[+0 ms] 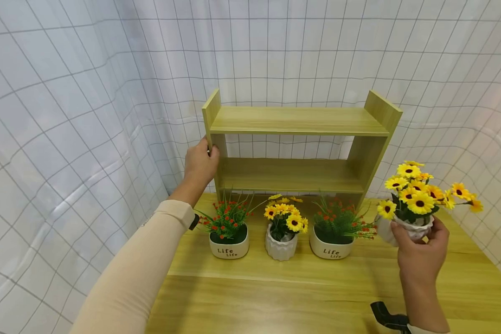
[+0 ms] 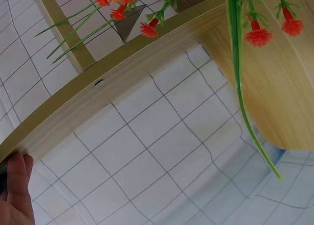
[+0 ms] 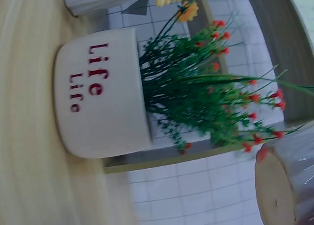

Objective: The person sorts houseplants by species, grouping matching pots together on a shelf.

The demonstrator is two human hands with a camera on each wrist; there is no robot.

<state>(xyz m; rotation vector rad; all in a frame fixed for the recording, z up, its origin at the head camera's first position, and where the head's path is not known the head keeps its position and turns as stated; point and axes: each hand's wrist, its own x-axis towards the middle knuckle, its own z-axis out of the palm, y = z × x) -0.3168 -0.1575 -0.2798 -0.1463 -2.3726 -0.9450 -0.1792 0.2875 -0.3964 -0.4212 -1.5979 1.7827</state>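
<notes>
My left hand [image 1: 202,161] grips the left side panel of a wooden two-tier shelf [image 1: 298,119]; in the left wrist view its fingers [image 2: 19,181] lie against the panel's edge. At the right, my right hand [image 1: 423,255] holds a white fluted pot of yellow sunflowers [image 1: 415,226] above the table. The right wrist view shows this pot's round base [image 3: 274,190] off the tabletop; the fingers partly hide the pot in the head view. Nearest to it stands a white "Life" pot with red-flowered greenery [image 1: 331,246], also large in the right wrist view.
A second "Life" pot with red flowers [image 1: 229,248] and another fluted sunflower pot [image 1: 281,246] stand in the same row before the shelf. All rest on the wooden table [image 1: 275,297]. White grid-patterned curtain [image 1: 296,55] surrounds the back and sides.
</notes>
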